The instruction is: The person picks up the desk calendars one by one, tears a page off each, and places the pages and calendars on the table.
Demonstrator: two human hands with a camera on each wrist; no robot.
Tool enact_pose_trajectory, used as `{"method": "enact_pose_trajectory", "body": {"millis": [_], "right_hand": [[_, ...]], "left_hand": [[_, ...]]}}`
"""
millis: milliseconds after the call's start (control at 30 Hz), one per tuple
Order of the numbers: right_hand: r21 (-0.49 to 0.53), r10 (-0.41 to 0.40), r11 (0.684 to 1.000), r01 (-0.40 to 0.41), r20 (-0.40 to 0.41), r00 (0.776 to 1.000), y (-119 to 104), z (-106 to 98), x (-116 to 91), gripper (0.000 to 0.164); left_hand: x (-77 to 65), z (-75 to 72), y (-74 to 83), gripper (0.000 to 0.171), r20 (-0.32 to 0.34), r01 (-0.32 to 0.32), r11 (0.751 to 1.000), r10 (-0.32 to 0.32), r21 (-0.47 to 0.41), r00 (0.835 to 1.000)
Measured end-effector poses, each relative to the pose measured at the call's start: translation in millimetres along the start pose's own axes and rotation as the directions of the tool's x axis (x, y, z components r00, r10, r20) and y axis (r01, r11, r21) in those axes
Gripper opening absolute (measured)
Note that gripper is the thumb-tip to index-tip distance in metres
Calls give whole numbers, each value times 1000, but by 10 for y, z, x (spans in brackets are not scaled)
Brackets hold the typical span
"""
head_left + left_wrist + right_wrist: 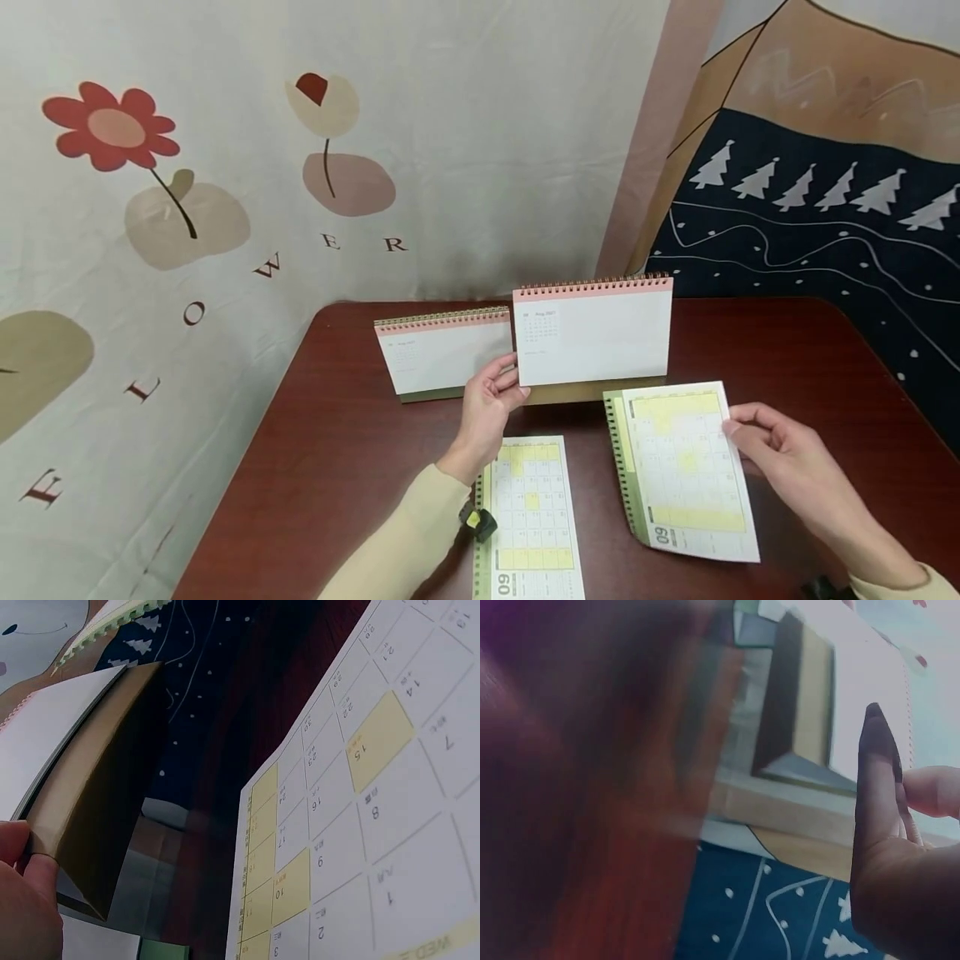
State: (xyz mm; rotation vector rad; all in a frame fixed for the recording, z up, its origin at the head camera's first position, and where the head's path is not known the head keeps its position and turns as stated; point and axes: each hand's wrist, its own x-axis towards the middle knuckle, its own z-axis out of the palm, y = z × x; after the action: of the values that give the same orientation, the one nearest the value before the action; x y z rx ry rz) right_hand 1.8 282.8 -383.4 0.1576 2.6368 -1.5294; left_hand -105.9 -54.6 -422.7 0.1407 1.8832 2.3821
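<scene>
In the head view my left hand (487,408) grips the lower left edge of a standing desk calendar (600,337) with a pink top band and spiral binding. The left wrist view shows my left fingers (41,874) at the corner of its brown cardboard base (79,769). On the right, my right hand (798,458) pinches the right edge of a green-bound calendar (686,467), thumb over the page. That page has a grid with yellow cells and a bold "09" at the bottom, and it stands tilted. My right hand (900,855) fills the right of its wrist view.
Left of the gripped calendar stands a similar desk calendar (450,358). A second green-bound calendar (532,500) lies flat under my left forearm. Everything is on a dark red table (315,450); printed cloths (480,150) hang behind its back edge.
</scene>
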Motion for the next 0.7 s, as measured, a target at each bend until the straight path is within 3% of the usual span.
{"method": "enact_pose_trajectory", "body": {"millis": [300, 700], "right_hand": [[32, 28, 999, -31, 83, 996, 117, 219, -3, 30], [-128, 89, 989, -75, 107, 990, 272, 234, 160, 28]], "left_hand": [[27, 16, -2, 52, -13, 15, 1000, -15, -11, 1000], [57, 62, -32, 53, -5, 15, 999, -15, -32, 1000]]}}
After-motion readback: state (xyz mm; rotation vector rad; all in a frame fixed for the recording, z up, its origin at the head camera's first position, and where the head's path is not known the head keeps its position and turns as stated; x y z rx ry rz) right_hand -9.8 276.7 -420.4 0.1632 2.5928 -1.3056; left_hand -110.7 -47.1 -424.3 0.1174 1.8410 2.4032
